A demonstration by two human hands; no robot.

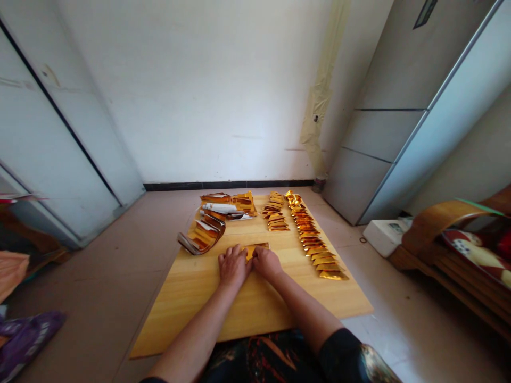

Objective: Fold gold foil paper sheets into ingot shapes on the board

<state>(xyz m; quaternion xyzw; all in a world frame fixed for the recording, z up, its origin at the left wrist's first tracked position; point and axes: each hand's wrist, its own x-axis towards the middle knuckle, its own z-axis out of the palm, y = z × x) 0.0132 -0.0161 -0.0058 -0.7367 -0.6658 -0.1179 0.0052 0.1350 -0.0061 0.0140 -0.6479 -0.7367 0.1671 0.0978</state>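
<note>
Head view: on the worktop (187,311), gold paper (255,247) is seemingly steadied under the loosely bent left hand (232,266), whose hold cannot be told, and gripped by the curled right hand (268,263); folded pieces (313,246) are lined up rightward, presumably for order

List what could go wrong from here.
The gold sheet might crease crookedly, with the left hand and right hand working close together on it.
The long row of folded gold pieces could get nudged off, running close to the right edge of the wooden board.
The curled bundle may slip off, lying at the left edge.
</note>
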